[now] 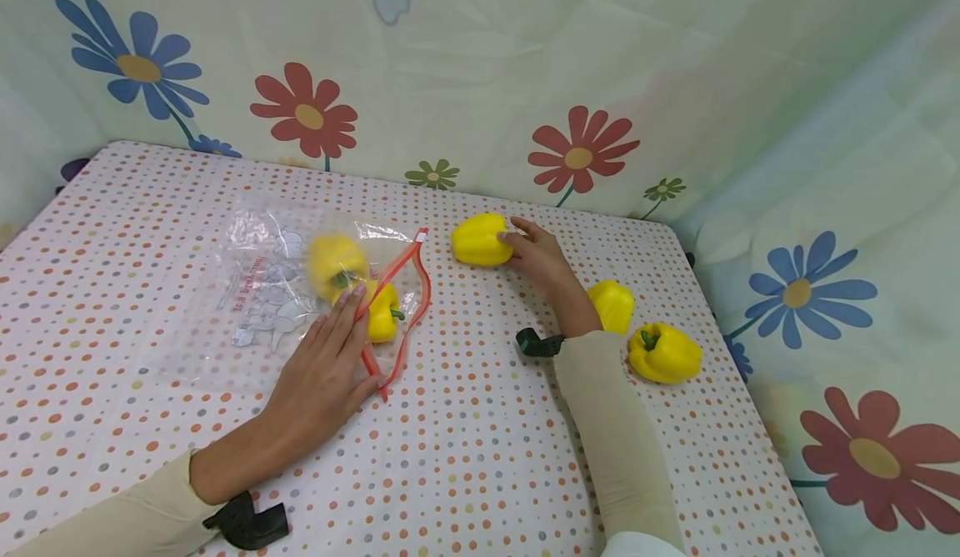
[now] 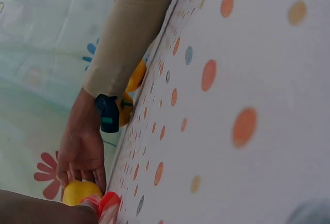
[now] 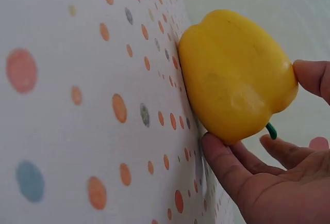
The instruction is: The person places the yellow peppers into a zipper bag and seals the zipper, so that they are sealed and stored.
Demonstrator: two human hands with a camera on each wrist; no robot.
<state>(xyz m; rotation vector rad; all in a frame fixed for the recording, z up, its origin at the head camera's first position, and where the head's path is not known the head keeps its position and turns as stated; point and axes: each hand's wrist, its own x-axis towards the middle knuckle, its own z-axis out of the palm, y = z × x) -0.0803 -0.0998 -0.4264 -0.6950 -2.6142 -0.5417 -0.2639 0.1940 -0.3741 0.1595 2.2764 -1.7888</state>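
A clear zip bag (image 1: 202,323) with a red zip edge lies flat on the table, its mouth parted toward the right. Two yellow bell peppers are inside; one (image 1: 333,261) lies deeper, the other (image 1: 384,315) just within the mouth. My left hand (image 1: 318,378) rests on the bag with fingers extended, the thumb by the zip's lower end. To the right of the bag, my right hand (image 1: 542,261) holds another yellow bell pepper (image 3: 234,74) by its stem end, fingertips on two sides. That pepper sits at the tabletop, green stem toward the palm.
Two more yellow bell peppers, one (image 1: 613,307) partly behind my right wrist and one (image 1: 666,353) nearer the table's right edge, lie on the dotted tablecloth (image 1: 480,457). A flowered curtain (image 1: 465,65) stands behind and to the right.
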